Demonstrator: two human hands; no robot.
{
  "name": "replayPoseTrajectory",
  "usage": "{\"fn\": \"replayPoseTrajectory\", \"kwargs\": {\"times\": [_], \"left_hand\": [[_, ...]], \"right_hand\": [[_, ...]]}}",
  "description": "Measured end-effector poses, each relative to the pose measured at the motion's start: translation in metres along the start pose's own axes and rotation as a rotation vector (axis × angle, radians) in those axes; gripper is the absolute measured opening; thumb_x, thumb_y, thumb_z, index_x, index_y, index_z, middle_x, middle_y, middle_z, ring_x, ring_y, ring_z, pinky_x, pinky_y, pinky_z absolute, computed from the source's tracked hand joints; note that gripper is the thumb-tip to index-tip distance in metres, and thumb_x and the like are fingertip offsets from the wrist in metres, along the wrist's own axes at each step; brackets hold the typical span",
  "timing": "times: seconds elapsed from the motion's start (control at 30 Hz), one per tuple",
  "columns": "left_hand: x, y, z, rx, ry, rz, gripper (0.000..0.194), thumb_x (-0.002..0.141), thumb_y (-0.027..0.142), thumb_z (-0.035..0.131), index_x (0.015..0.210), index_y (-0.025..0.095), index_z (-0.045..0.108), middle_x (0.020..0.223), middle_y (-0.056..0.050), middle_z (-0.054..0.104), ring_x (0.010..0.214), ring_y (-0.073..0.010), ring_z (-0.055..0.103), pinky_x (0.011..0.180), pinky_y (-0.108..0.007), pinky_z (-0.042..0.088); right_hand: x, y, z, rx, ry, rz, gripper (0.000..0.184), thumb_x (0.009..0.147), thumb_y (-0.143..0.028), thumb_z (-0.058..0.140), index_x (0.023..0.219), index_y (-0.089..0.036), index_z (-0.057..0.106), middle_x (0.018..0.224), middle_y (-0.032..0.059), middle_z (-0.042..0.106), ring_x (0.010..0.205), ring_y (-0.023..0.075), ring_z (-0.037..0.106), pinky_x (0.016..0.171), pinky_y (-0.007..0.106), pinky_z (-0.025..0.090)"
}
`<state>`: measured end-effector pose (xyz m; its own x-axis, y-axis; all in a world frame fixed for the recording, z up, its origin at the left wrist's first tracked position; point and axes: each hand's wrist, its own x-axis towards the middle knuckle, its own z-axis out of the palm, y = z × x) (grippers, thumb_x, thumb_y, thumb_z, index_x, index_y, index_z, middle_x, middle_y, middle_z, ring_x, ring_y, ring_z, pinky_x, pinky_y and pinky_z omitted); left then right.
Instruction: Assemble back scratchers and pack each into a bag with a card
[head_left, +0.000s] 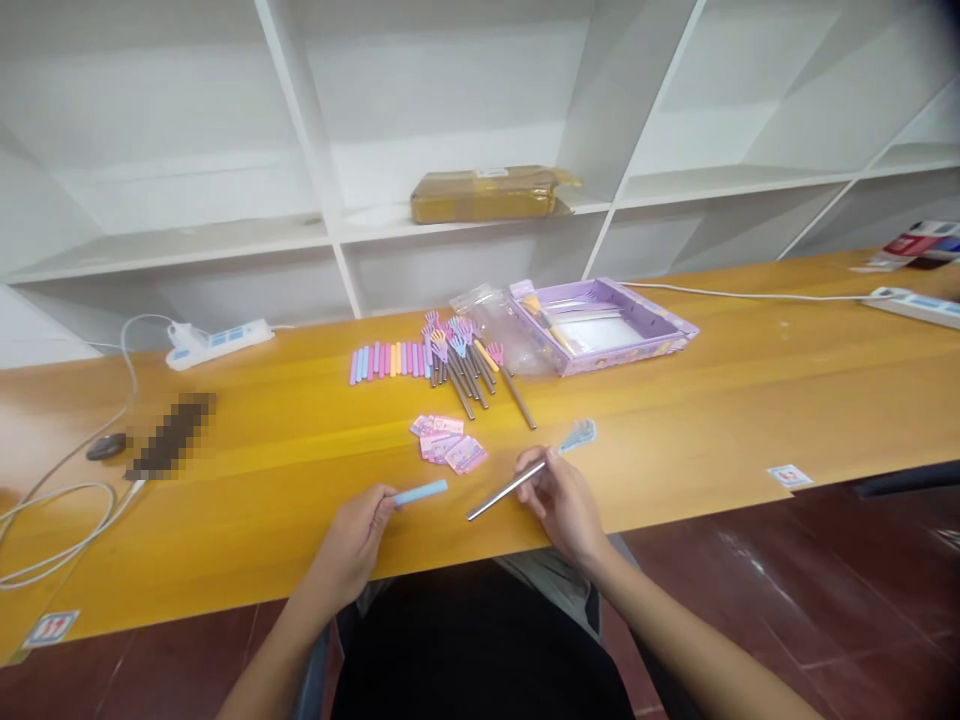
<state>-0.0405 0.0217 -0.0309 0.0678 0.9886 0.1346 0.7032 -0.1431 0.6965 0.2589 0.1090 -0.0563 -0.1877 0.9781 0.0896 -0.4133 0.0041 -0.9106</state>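
My left hand is closed on a light-blue handle sleeve, which points right. Between the fingers of my right hand is a back scratcher with a metal rod and a pale-blue claw head. Its bare rod end points down-left toward the sleeve, with a gap between them. Beyond my hands lie several pink printed cards. Farther back is a pile of back scratchers with colourful claw heads. Left of the pile, several coloured sleeves lie in a row.
A purple open box holding some scratchers stands at the back, beside clear plastic bags. Power strips lie at both sides. A mouse, cables and a blurred dark object are at left. A taped carton sits on the shelf.
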Motion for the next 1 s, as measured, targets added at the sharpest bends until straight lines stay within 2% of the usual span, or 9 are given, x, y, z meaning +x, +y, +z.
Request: {"fn": "replayPoseTrajectory", "kwargs": {"times": [0.1,0.23,0.5,0.7,0.83,1.0], "left_hand": [[-0.001,0.000,-0.003,-0.006,0.008,0.018,0.046,0.117,0.052,0.034,0.091,0.024,0.060,0.078,0.001,0.061,0.071,-0.0199,0.059,0.071,-0.032,0.044],[0.002,0.000,-0.004,0.002,-0.034,-0.009,0.046,0.117,0.053,0.033,0.091,0.024,0.059,0.081,0.001,0.061,0.074,-0.0202,0.059,0.073,-0.032,0.043],[0.001,0.000,-0.003,0.017,-0.067,-0.005,0.046,0.117,0.053,0.033,0.090,0.025,0.056,0.077,0.001,0.058,0.069,-0.0199,0.055,0.069,-0.032,0.041],[0.001,0.000,-0.003,0.013,-0.044,0.016,0.045,0.116,0.053,0.033,0.091,0.025,0.058,0.077,0.001,0.059,0.068,-0.0197,0.056,0.068,-0.032,0.043],[0.002,-0.003,-0.003,0.023,-0.029,0.018,0.045,0.116,0.053,0.035,0.096,0.024,0.063,0.076,0.001,0.060,0.068,-0.0201,0.058,0.069,-0.033,0.046],[0.001,-0.006,-0.003,0.037,-0.009,0.037,0.045,0.115,0.054,0.036,0.109,0.024,0.068,0.075,0.000,0.062,0.067,-0.0206,0.061,0.068,-0.032,0.048]], "right_hand": [[0.005,-0.002,-0.003,0.078,0.050,0.010,0.045,0.103,-0.063,0.067,0.096,-0.019,0.074,0.061,-0.0001,0.067,0.040,0.0076,0.034,0.048,0.027,0.025],[0.010,-0.006,-0.005,0.134,0.044,0.018,0.038,0.101,-0.058,0.070,0.100,-0.020,0.074,0.070,0.0016,0.073,0.041,0.0069,0.034,0.049,0.027,0.025],[0.001,-0.013,0.001,0.021,-0.080,0.068,0.041,0.102,-0.059,0.069,0.095,-0.019,0.074,0.076,0.0056,0.077,0.041,0.0074,0.033,0.048,0.030,0.021],[0.003,-0.015,0.002,-0.019,-0.079,0.043,0.043,0.101,-0.061,0.070,0.093,-0.019,0.077,0.075,0.0048,0.075,0.044,0.0085,0.034,0.049,0.031,0.023],[0.002,-0.012,0.001,-0.062,-0.050,0.016,0.044,0.099,-0.063,0.073,0.092,-0.020,0.079,0.068,0.0015,0.070,0.044,0.0091,0.033,0.051,0.031,0.031],[-0.002,-0.004,-0.001,-0.154,0.030,-0.046,0.042,0.099,-0.064,0.075,0.090,-0.023,0.082,0.045,-0.0070,0.041,0.046,0.0142,0.037,0.065,0.035,0.048]]}}
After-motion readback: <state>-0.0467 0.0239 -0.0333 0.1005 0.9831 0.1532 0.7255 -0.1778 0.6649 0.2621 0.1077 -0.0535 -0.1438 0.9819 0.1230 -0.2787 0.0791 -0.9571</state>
